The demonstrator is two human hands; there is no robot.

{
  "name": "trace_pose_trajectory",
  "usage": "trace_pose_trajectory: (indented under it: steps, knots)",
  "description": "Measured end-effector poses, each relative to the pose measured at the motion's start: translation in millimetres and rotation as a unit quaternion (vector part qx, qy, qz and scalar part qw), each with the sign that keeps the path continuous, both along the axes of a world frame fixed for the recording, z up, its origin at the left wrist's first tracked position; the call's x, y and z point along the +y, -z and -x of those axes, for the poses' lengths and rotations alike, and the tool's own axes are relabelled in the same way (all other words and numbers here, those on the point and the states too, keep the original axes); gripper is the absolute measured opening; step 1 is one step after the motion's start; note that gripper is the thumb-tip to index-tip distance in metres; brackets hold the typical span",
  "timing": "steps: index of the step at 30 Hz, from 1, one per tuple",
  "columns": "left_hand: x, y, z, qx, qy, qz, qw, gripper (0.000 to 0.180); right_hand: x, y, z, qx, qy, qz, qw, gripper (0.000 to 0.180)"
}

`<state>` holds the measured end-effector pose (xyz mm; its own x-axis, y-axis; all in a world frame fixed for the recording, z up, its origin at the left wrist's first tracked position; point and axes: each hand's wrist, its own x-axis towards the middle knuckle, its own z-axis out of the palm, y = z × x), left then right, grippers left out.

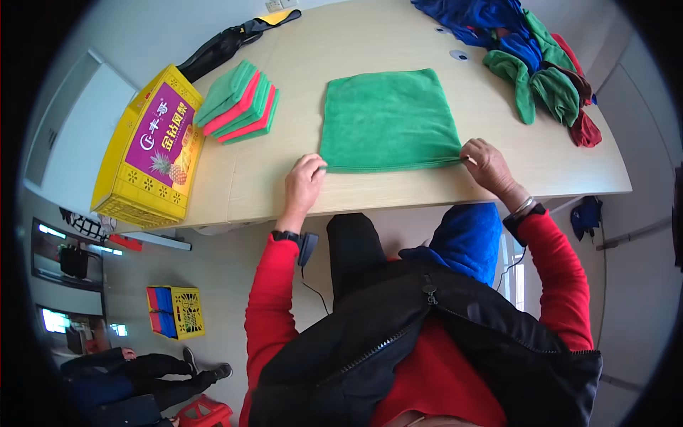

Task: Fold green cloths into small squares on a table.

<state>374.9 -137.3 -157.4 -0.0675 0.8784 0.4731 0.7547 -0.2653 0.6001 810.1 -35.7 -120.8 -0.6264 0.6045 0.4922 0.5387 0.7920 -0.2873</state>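
Observation:
A green cloth towel (pixel 390 121) lies flat on the table in front of me, its near edge doubled into layers. My left hand (pixel 304 179) pinches the near left corner between thumb and fingers. At the near right corner, my right hand (pixel 486 165) grips the cloth the same way. Both corners rest at or just above the tabletop. To the left stands a stack of folded green and red towels (pixel 240 104). A heap of loose blue, green and red cloths (pixel 548 78) lies at the far right.
A yellow crate (pixel 128 192) with a purple panel stands at the table's left end, beside the stack. A dark bag (pixel 220 53) lies behind it. Round cable holes pierce the pale table (pixel 284 92). Another crate (pixel 186 313) and a seated person (pixel 153 377) are lower left.

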Motion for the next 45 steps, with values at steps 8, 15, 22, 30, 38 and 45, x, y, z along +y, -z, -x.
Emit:
trace_pose_trajectory:
  steps: [8,15,22,30,38,45]
  knots:
    - [-31.8,7.8,-11.7,0.093,-0.069,-0.041,0.992,0.020,0.7,11.2,4.8,-0.028,-0.024,-0.028,0.999,0.015]
    - [-57.7,9.2,-8.5,0.074,-0.032,-0.062,0.995,0.020,-53.7,7.4,3.2,-0.044,-0.012,-0.001,0.999,0.014]
    - [-86.2,-4.7,7.5,0.080,-0.035,-0.050,0.995,0.022,-87.7,-13.3,23.4,-0.055,0.012,0.036,0.998,0.013]
    - [-95.7,-180.3,197.1,0.253,-0.376,-0.195,0.870,0.035,-107.9,5.1,44.0,0.073,0.116,0.066,0.988,0.010]
    - [-122.2,-269.5,371.9,0.393,-0.555,0.079,0.729,0.036,-95.4,0.9,77.3,0.098,0.140,0.011,0.985,0.009]
    - [-83.9,-259.8,340.9,0.407,-0.547,0.039,0.730,0.034,-92.0,1.3,82.7,0.080,0.171,0.016,0.982,0.012]
